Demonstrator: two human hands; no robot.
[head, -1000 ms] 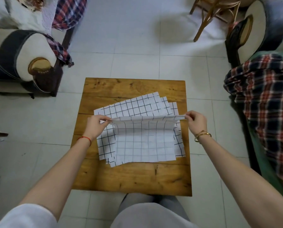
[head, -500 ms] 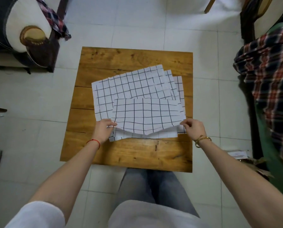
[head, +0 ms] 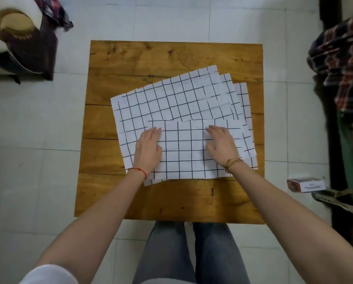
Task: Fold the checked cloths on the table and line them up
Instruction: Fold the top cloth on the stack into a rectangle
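Several white cloths with a black check lie fanned in an overlapping pile [head: 171,99] on the square wooden table [head: 171,56]. On top, at the pile's near side, lies a cloth folded in half [head: 183,152], a wide flat rectangle. My left hand [head: 149,146] presses flat on its left part, fingers straight. My right hand [head: 220,144] presses flat on its right part, fingers spread. Both palms face down and hold nothing.
A sofa arm [head: 17,37] stands at the far left, and a plaid cloth [head: 341,64] hangs over furniture at the right. A small box [head: 305,184] lies on the tiled floor to the right of the table. My knees are under the near table edge.
Both hands pulled the top cloth's far edge toward me, folding it in half, then let go of the corners and moved onto the folded cloth to press it flat.
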